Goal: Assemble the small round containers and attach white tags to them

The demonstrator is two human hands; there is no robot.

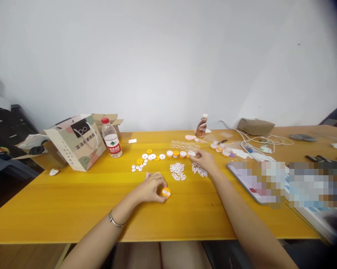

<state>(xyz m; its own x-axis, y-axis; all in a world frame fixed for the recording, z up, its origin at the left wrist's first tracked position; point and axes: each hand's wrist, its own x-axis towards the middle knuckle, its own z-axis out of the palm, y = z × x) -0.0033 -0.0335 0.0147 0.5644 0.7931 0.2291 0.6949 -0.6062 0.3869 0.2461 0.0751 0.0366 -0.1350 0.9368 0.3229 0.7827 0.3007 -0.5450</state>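
Note:
My left hand [154, 188] rests on the table, thumb and fingers curled round a small orange disc [166, 192] with white pieces inside it. Farther off, my right hand [202, 160] pinches a white-topped round cap [191, 153] at the right end of a row. That row holds several similar round parts, among them an orange and white one [175, 153]. White flower-like cut-out pieces [177, 170] lie in a heap between my hands, and a second heap [198, 170] sits beneath my right hand. Left of the row are white rings [151, 157] and small white knobs [137, 167].
Clear rings [185, 144] stand behind the row. At the left are a paper gift bag [76, 144] and a water bottle [111, 140]. A brown drink bottle [202, 126], white cables [249, 144] and a tablet [249, 183] occupy the right side.

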